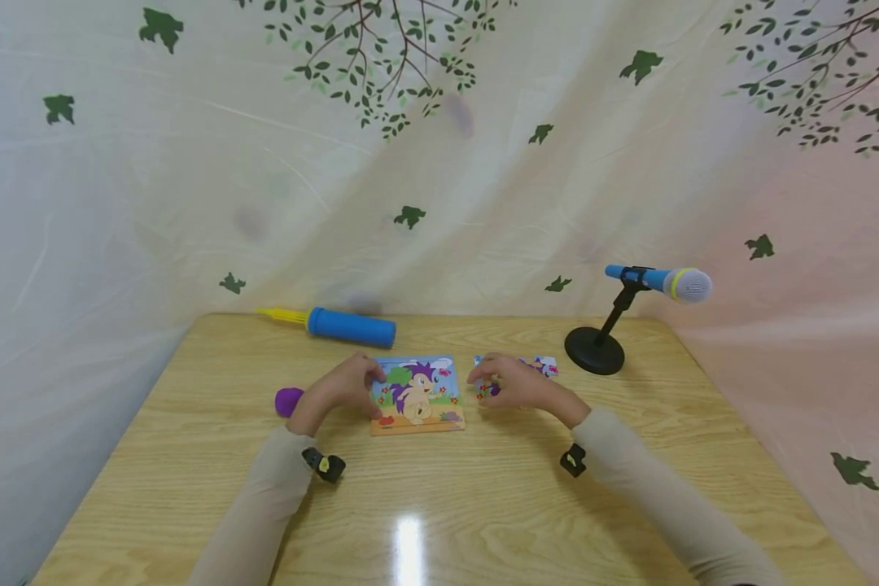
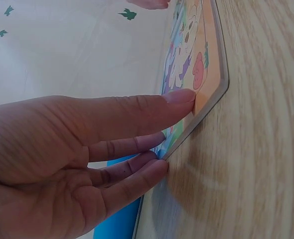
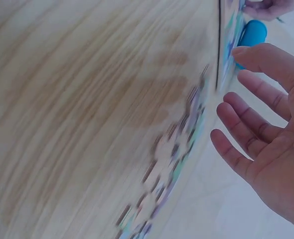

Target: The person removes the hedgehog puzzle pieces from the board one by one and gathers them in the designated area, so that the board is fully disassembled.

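On the wooden counter [image 1: 483, 496], the hedgehog picture board [image 1: 419, 400] lay flat near the middle, its left edge pinched between the thumb and fingers of the left hand [image 1: 343, 384], with a purple lump [image 1: 288, 401] just left of that wrist. To the board's right, the right hand [image 1: 514, 382] hovered with loosely spread fingers, holding nothing, over a cluster of interlocking puzzle pieces [image 1: 545, 364]. Farther off, a blue microphone [image 1: 655, 281] sat on its black stand [image 1: 595, 351] at right and a blue-and-yellow pump [image 1: 352, 327] lay at far left, before a leaf-patterned cloth [image 1: 476, 260].
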Demonstrator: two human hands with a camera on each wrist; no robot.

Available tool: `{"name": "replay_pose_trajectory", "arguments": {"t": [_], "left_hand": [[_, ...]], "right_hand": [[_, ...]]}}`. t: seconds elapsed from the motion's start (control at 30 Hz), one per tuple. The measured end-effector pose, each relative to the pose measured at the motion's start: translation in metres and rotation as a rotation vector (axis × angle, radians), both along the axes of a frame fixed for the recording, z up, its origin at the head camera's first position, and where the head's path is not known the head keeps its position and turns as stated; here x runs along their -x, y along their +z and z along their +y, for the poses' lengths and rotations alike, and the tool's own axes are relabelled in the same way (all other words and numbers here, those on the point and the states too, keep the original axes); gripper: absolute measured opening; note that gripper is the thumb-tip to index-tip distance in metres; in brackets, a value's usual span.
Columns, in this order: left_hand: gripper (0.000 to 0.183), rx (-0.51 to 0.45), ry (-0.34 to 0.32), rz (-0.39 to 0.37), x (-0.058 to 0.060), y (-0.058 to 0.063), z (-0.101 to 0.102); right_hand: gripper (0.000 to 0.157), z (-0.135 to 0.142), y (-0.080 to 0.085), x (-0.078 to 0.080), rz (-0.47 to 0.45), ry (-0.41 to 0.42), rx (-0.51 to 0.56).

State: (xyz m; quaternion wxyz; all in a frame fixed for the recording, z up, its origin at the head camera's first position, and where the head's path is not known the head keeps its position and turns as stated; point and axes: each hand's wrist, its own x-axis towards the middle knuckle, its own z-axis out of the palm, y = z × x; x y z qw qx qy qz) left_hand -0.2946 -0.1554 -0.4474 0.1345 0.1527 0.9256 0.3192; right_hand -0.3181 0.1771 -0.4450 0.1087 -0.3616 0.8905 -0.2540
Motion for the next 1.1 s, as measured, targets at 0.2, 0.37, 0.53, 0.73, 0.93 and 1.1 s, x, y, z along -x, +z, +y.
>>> {"name": "replay_pose_trajectory", "arguments": {"t": [0.2, 0.37, 0.53, 0.73, 0.93, 1.1], "left_hand": [[0.052, -0.002, 0.000, 0.000, 0.002, -0.003, -0.002], [0.052, -0.012, -0.006, 0.010, 0.002, -0.003, -0.002], [0.053, -0.014, -0.004, 0.011, 0.002, -0.005, -0.003], [0.053, -0.015, -0.009, 0.017, 0.002, -0.004, -0.003], [0.054, -0.021, -0.029, 0.034, 0.003, -0.004, -0.003], [0.053, -0.024, -0.026, 0.023, 0.003, -0.003, -0.003]], "right_hand": [[0.033, -0.019, 0.001, -0.006, -0.017, 0.044, 0.016], [0.036, -0.033, -0.003, -0.010, -0.012, 0.054, -0.009], [0.038, -0.044, -0.003, -0.013, -0.011, 0.112, -0.008], [0.041, -0.052, -0.003, -0.013, 0.023, 0.146, -0.049], [0.043, -0.055, -0.005, -0.012, 0.018, 0.145, -0.078], [0.043, -0.057, -0.004, -0.014, 0.016, 0.151, -0.086]]}}
